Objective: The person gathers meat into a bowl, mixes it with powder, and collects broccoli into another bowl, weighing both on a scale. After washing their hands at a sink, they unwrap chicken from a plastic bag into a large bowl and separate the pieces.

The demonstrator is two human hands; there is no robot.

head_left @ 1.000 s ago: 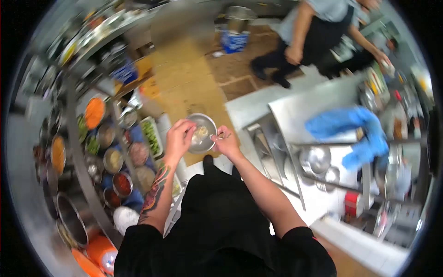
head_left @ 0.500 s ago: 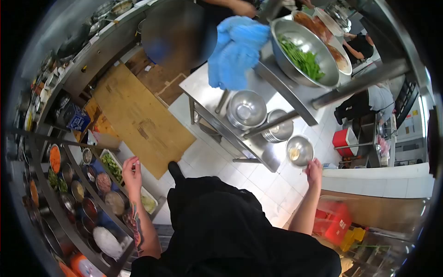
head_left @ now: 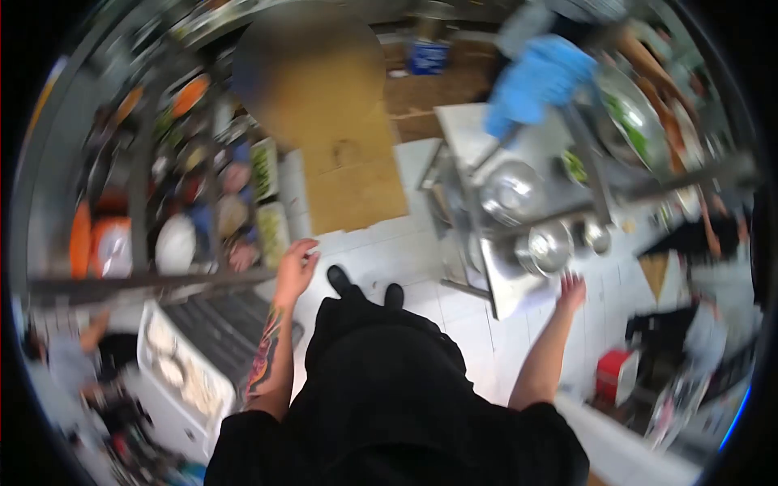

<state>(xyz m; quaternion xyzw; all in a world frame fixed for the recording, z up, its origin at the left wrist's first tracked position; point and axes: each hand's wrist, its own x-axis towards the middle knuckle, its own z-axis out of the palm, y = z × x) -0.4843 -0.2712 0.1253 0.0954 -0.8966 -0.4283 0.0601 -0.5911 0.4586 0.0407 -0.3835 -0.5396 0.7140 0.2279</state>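
Gleaming silvery metal bowls (head_left: 545,249), stacked

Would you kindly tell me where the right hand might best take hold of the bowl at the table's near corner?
Probably grip the bowl by its rim, coming from the side facing the right hand: it seems to sit mouth up, with its round edge unobstructed there.

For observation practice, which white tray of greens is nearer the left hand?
The paler-filled tray; the darker-filled tray lies farther from the left hand.
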